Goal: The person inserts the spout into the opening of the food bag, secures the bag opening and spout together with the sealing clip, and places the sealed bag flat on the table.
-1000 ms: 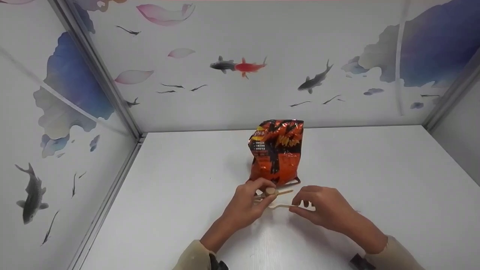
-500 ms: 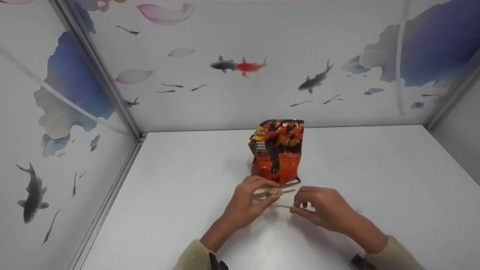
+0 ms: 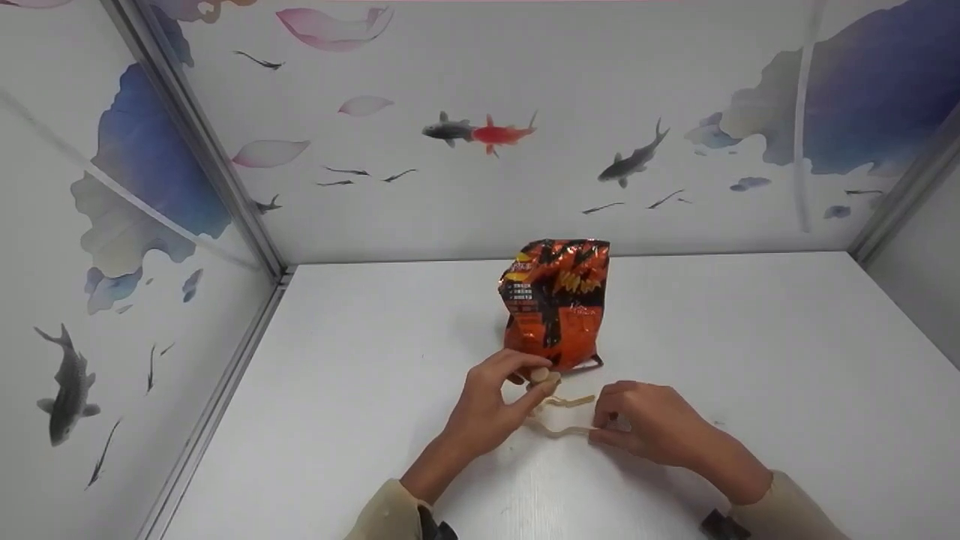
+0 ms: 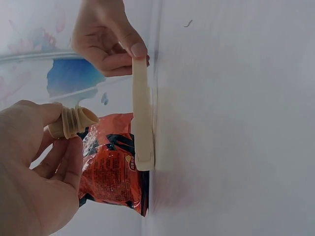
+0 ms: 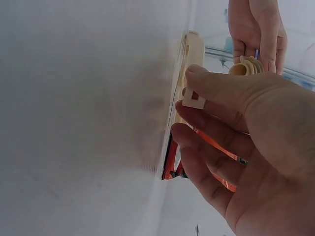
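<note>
My left hand (image 3: 495, 397) pinches a beige, ribbed plastic spout (image 4: 71, 122) between thumb and fingers, its round mouth facing the right hand. Below it, close over the table, a beige bag clip (image 4: 142, 113) spans from under the left hand to the right. One of its two long arms (image 3: 571, 402) ends free beside the right fingers. My right hand (image 3: 652, 421) pinches the nearer arm's end between thumb and forefinger; a square hole shows there in the right wrist view. In the left wrist view, spout and clip are apart. Behind both hands stands an orange and black snack bag (image 3: 556, 307).
The white table (image 3: 375, 322) spreads around both hands. A printed wall (image 3: 480, 202) with fish and petals rises behind the bag. To the left, a metal corner strip (image 3: 217, 420) runs along the side panel. Small crumbs lie on the table.
The clip's two arms have dropped toward the near side and now show farther below the spout. My right hand has shifted slightly toward me and right. The snack bag stays put.
</note>
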`<state>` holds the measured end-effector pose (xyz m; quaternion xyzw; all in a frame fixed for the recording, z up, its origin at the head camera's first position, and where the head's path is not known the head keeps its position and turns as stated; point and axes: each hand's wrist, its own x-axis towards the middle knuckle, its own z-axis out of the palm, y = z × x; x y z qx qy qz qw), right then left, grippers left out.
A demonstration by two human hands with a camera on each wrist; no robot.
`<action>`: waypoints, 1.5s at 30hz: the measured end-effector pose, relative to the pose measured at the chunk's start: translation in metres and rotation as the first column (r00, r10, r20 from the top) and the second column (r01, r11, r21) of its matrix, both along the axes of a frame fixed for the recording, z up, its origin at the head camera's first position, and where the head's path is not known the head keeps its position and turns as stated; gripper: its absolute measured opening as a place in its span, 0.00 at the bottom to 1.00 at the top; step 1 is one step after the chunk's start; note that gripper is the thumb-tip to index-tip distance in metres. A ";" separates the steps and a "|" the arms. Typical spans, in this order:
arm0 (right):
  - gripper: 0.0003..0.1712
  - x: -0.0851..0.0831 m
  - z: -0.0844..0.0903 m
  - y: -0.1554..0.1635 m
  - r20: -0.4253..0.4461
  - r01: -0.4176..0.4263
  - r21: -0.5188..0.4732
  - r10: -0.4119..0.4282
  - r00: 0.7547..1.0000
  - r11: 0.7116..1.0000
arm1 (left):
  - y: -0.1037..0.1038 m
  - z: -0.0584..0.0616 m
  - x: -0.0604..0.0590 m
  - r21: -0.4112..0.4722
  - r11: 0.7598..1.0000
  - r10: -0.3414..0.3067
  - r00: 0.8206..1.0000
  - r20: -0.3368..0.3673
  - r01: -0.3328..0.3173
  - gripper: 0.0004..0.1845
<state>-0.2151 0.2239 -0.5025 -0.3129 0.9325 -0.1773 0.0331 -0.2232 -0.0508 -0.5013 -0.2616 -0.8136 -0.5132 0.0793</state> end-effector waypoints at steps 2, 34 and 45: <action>0.05 -0.001 0.000 0.001 0.021 0.001 0.010 -0.001 1.000 1.000 | 0.000 0.001 -0.001 0.002 1.000 0.008 1.000 0.005 -0.008 0.16; 0.03 -0.006 0.010 0.001 -0.040 0.040 -0.054 -0.042 0.998 0.998 | -0.002 -0.002 -0.008 -0.003 0.997 0.072 0.997 -0.014 -0.072 0.18; 0.06 -0.022 0.028 -0.002 -0.183 0.059 -0.186 -0.094 0.979 0.981 | -0.004 -0.003 -0.017 0.041 0.992 0.123 0.992 -0.022 -0.122 0.18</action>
